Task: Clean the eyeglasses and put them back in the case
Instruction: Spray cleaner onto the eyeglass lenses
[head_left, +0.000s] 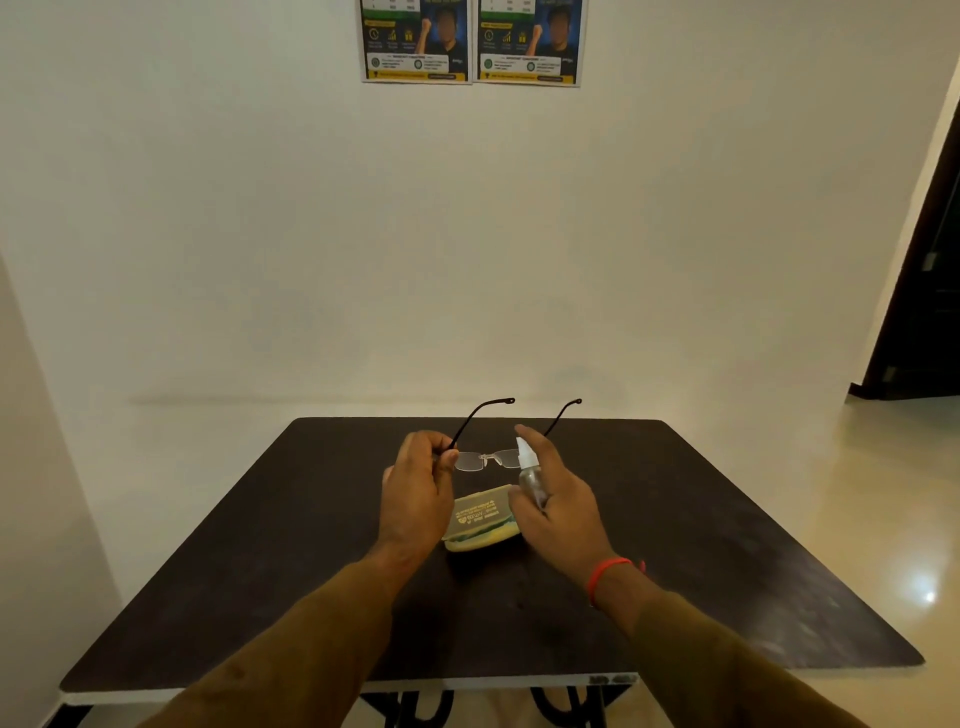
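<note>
left hand (415, 491) pinches one pair of eyeglasses (485, 460) by a hinge above the table (208, 571); right hand (563, 504) grips one spray bottle (531, 470). eyeglasses span left-right, both temples (475, 415) pointing toward the wall (467, 234). one case (480, 522) lies below.

Print on the case (480, 514) and posters (415, 41) is unreadable.
</note>
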